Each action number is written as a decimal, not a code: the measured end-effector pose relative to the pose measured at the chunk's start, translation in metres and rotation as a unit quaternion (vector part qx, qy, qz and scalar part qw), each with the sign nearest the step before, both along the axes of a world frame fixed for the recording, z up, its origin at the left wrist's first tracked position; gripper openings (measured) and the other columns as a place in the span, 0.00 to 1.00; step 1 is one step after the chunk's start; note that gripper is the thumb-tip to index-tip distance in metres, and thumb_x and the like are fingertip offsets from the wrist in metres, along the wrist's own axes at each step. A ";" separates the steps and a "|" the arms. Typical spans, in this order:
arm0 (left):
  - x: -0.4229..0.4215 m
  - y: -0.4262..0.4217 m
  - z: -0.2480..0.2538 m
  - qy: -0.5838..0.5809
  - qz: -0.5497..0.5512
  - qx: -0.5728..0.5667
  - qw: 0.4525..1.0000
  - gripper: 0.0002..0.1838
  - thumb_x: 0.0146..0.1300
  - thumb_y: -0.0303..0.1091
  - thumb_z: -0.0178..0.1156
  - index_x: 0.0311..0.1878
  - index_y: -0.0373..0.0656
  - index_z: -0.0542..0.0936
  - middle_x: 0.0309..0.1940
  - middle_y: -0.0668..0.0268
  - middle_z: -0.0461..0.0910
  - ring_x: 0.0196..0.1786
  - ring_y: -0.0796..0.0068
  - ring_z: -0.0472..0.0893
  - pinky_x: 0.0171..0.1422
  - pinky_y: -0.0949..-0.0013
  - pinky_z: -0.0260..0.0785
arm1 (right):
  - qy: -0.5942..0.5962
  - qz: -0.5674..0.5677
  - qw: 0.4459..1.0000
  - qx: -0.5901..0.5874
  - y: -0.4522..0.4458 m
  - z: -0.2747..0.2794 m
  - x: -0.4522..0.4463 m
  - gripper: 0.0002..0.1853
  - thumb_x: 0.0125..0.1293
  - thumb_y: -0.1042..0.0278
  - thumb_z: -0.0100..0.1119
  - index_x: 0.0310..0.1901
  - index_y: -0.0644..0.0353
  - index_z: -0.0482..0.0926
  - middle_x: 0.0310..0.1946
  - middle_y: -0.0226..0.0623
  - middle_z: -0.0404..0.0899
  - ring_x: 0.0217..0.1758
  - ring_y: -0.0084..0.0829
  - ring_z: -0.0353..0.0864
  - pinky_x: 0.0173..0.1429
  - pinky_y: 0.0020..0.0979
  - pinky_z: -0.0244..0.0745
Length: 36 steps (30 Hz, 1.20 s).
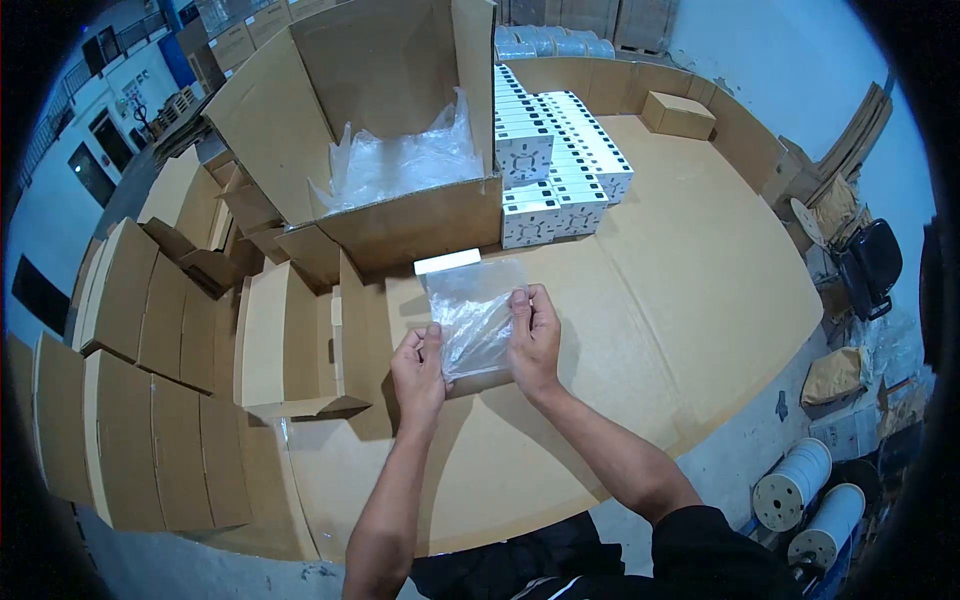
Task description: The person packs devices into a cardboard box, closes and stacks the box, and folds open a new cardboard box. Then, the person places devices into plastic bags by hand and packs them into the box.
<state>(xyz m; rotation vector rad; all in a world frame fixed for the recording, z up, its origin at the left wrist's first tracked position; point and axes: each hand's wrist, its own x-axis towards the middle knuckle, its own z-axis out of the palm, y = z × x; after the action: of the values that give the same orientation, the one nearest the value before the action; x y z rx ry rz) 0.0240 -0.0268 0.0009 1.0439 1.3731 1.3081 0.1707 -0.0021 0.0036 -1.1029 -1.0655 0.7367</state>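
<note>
Left hand (417,378), right hand (536,345): fingers pinching clear plastic bag (475,325). White printed boxes (530,222) stacked; large brown cardboard carton (415,225) open.

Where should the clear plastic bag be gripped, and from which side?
Probably by its left and right edges, one hand from each side, thumbs on top. The clear bag looks thin and limp, so opposite pinches should keep it spread, as the left hand and right hand do.
</note>
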 end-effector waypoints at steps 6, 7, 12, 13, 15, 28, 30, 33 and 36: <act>-0.003 0.004 -0.012 -0.131 -0.025 -0.095 0.986 0.26 0.81 0.56 0.46 0.40 0.41 0.78 0.23 0.76 0.74 0.20 0.88 0.68 0.20 0.77 0.59 | 0.011 -0.010 1.000 0.018 0.000 -0.002 -0.002 0.15 0.83 0.61 0.48 0.36 0.61 0.69 0.25 0.25 0.65 0.31 0.17 0.62 0.35 0.26 0.64; 0.000 0.009 -0.012 -0.129 0.008 -0.024 0.991 0.24 0.81 0.53 0.49 0.40 0.41 0.79 0.24 0.77 0.74 0.21 0.89 0.68 0.23 0.78 0.59 | 0.006 -0.005 1.000 0.013 0.001 -0.001 -0.001 0.15 0.83 0.61 0.48 0.36 0.61 0.70 0.25 0.26 0.65 0.30 0.18 0.62 0.35 0.27 0.64; -0.007 0.005 0.004 -0.035 -0.028 0.086 0.995 0.16 0.78 0.42 0.58 0.38 0.39 0.79 0.31 0.74 0.76 0.36 0.86 0.71 0.42 0.78 0.65 | -0.015 0.034 0.999 -0.028 -0.004 0.003 0.000 0.16 0.83 0.60 0.47 0.36 0.59 0.71 0.28 0.22 0.67 0.33 0.15 0.63 0.37 0.23 0.63; -0.010 0.005 0.005 -0.036 -0.011 0.083 0.996 0.13 0.77 0.39 0.60 0.38 0.40 0.79 0.30 0.75 0.76 0.34 0.88 0.70 0.40 0.78 0.64 | -0.033 0.035 0.999 -0.012 -0.005 0.004 0.000 0.16 0.83 0.59 0.48 0.36 0.60 0.71 0.26 0.24 0.68 0.32 0.16 0.64 0.36 0.25 0.64; -0.016 0.006 0.005 -0.036 0.007 0.080 0.996 0.11 0.76 0.37 0.62 0.37 0.41 0.78 0.29 0.75 0.75 0.33 0.89 0.69 0.38 0.79 0.63 | -0.052 0.036 0.998 0.005 -0.005 0.003 -0.001 0.17 0.82 0.59 0.49 0.35 0.60 0.72 0.25 0.25 0.69 0.31 0.17 0.65 0.35 0.26 0.65; -0.007 0.014 -0.003 -0.023 0.075 0.187 0.979 0.17 0.73 0.45 0.65 0.47 0.40 0.76 0.27 0.75 0.75 0.30 0.90 0.70 0.31 0.81 0.62 | -0.080 0.027 0.996 -0.009 -0.005 0.002 -0.001 0.18 0.82 0.58 0.50 0.35 0.61 0.71 0.23 0.28 0.69 0.28 0.17 0.66 0.32 0.28 0.64; -0.008 0.012 0.001 -0.050 0.069 0.174 0.981 0.18 0.71 0.44 0.67 0.50 0.38 0.78 0.28 0.74 0.78 0.30 0.89 0.72 0.32 0.80 0.65 | -0.084 0.044 0.995 -0.014 -0.006 0.001 0.000 0.17 0.82 0.58 0.50 0.35 0.61 0.71 0.23 0.28 0.69 0.29 0.17 0.66 0.32 0.27 0.64; -0.013 0.004 0.006 -0.057 -0.022 -0.012 0.998 0.19 0.67 0.41 0.73 0.52 0.36 0.82 0.32 0.70 0.84 0.31 0.84 0.78 0.37 0.77 0.70 | -0.110 0.109 0.987 -0.045 -0.008 0.000 -0.003 0.14 0.80 0.59 0.54 0.41 0.62 0.77 0.27 0.26 0.75 0.32 0.16 0.69 0.35 0.26 0.67; -0.011 0.003 0.005 -0.008 -0.024 0.044 0.999 0.16 0.63 0.37 0.75 0.46 0.37 0.84 0.34 0.69 0.85 0.34 0.81 0.80 0.41 0.73 0.74 | -0.008 0.144 0.989 -0.018 -0.007 0.002 -0.006 0.11 0.77 0.62 0.60 0.46 0.63 0.81 0.31 0.31 0.83 0.33 0.20 0.77 0.38 0.28 0.75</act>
<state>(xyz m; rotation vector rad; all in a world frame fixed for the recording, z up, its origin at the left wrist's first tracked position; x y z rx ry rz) 0.0131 -0.0234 0.0059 1.1173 1.2814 1.3485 0.1651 -0.0086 0.0053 -0.9959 -1.2439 0.9800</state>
